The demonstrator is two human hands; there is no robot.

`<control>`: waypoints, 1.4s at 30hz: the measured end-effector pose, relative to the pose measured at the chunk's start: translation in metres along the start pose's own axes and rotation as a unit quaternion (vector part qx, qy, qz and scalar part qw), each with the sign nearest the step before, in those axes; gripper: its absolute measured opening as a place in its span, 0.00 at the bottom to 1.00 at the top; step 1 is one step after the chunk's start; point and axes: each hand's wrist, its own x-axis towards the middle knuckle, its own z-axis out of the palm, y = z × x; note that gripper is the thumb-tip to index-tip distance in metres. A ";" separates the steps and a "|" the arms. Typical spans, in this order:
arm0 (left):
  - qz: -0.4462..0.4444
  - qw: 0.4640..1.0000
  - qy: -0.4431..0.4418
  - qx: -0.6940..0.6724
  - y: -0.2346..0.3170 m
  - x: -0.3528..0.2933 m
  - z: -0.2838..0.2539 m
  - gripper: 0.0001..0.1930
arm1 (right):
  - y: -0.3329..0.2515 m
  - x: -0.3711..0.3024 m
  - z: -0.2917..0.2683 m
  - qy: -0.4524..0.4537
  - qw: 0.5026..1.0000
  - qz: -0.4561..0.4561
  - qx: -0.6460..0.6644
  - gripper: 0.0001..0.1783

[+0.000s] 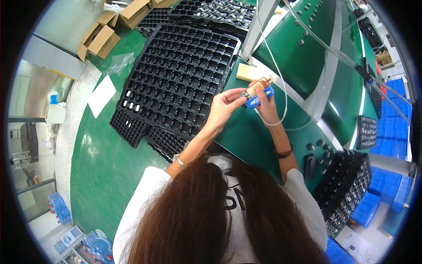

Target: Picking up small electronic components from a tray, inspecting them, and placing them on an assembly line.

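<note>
My left hand [223, 106] pinches a small silver metal part [245, 93] between thumb and fingers, just left of my right hand. My right hand [266, 105] grips a blue tool [257, 99] with a white cable [281, 79] running off it; a small brown and copper-coloured piece [261, 82] sits at the tool's top. Both hands meet above the green bench [246, 136], close to the right edge of a large black compartment tray [180, 75]. A few silver parts [131, 104] lie in the tray's lower-left cells.
More black trays are stacked at the back [211, 11] and at the right [347, 185]. Cardboard boxes [105, 33] lie at the upper left, a white sheet [101, 94] beside the tray. Blue bins [391, 132] line the far right. A green conveyor [316, 53] runs diagonally.
</note>
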 end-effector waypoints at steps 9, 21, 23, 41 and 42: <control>0.135 0.966 0.176 0.136 0.045 -0.017 -0.044 0.15 | 0.003 0.050 -0.022 0.145 0.909 -0.126 -0.370 0.15; 0.064 0.626 0.409 0.661 0.096 -0.116 -0.211 0.13 | 0.000 0.036 -0.043 0.154 0.907 -0.119 -0.374 0.28; 0.064 0.644 0.386 0.657 0.096 -0.113 -0.207 0.09 | 0.001 0.032 -0.055 0.150 0.925 -0.136 -0.323 0.27; 0.170 0.885 0.334 0.277 0.101 -0.097 -0.209 0.10 | -0.002 0.016 -0.090 0.134 0.936 -0.117 -0.304 0.15; 0.146 0.923 0.300 0.193 0.098 -0.097 -0.211 0.10 | 0.002 0.024 -0.087 0.120 0.938 -0.131 -0.299 0.19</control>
